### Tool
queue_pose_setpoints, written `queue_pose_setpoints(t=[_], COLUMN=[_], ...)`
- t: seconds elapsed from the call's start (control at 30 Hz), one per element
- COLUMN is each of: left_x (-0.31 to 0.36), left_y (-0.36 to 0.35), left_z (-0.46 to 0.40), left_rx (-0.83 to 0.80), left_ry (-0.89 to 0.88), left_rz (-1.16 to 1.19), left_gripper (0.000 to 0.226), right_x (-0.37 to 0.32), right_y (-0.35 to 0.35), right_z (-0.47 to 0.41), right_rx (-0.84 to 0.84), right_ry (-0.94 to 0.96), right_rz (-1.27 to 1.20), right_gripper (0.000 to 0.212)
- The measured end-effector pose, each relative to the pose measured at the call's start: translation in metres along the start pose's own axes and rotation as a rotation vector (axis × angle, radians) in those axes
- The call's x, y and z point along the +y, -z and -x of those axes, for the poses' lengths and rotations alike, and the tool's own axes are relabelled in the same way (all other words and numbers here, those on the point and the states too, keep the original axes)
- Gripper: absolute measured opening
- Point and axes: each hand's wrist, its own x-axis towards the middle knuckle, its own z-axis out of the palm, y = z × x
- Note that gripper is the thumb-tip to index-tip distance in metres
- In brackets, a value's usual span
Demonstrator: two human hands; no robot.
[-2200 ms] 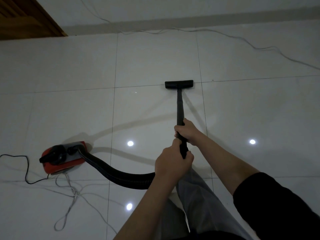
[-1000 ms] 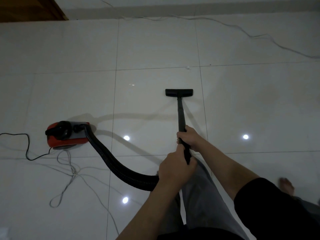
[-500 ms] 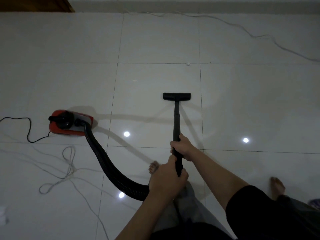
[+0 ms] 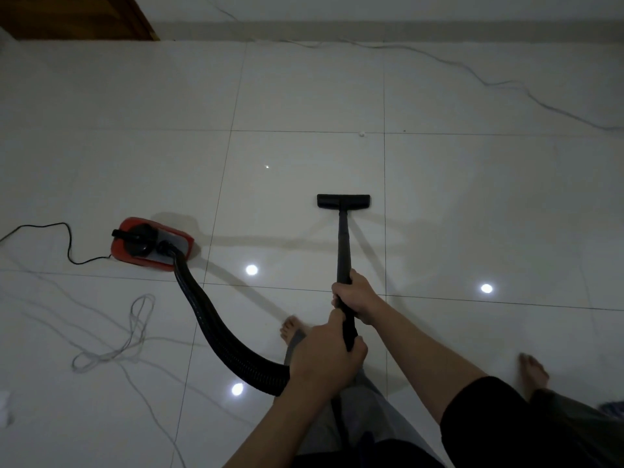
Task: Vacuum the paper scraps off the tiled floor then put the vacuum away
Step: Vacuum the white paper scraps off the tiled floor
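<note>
Head view, one entry per item, hands first.

Right hand point(image 4: 354, 297): I am seeing its fingers curling fully round the black rigid vacuum wand point(image 4: 343, 244), the higher of the two grips along the tube, nothing spare between fingers and tube. I judge this hand is doing the steering.

Left hand point(image 4: 329, 361): fingers wrapping tight round the wand's rear end, just behind the right hand, where the black ribbed flexible hose point(image 4: 216, 329) is joining. I take this as the pushing grip; stacking both hands is keeping the long tube from twisting.

Black flat rectangular floor nozzle point(image 4: 343, 201): sitting flat on the glossy white tiled floor point(image 4: 472, 204), ahead of the hands, square to the wand.

Small white paper scrap point(image 4: 362, 133): lying on the grout line well beyond the nozzle, slightly to its right. I judge it is the next target; the nozzle is pointing almost at it.

Red and black canister vacuum body point(image 4: 152, 244): resting on the floor off to the left, hose arcing from it to the left hand, thin black power cord point(image 4: 50, 238) trailing away leftward.

Loose pale cable point(image 4: 128, 332): looping on the floor below the canister; a snag risk when the canister is being dragged.

Bare feet are showing below the hands.
</note>
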Motion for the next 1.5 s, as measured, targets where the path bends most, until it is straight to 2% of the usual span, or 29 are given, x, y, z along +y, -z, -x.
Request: queue_pose_setpoints(t=[0.13,0.3,0.8,1.03,1.23,1.5], left_x=[0.020,0.046,0.086,0.095,0.084,0.076], left_y=[-0.009,-0.020,-0.003,0.006,-0.002,-0.009], left_z=[-0.005,-0.024,-0.120,-0.170,-0.203,-0.244], left_rx=[-0.012,-0.050,-0.066,-0.110,-0.119,-0.085], left_ry=[-0.022,-0.027,-0.036,0.033,0.060,0.132], left_rz=[0.014,0.032,0.038,0.029,0.123,0.156], left_gripper=[0.030,0.031,0.037,0.046,0.031,0.036], right_x=[0.001,-0.007,-0.077,-0.105,-0.113,-0.131], right_y=[0.027,0.065,0.115,0.128,0.130,0.133], right_z=[0.002,-0.001,-0.066,-0.110,-0.146,-0.190], right_rx=[0.018,0.035,0.042,0.046,0.039,0.055], right_ry=[0.013,0.035,0.045,0.047,0.047,0.048], right_rz=[-0.003,0.011,0.039,0.064,0.082,0.104], right_gripper=[0.033,0.020,0.023,0.041,0.059,0.079])
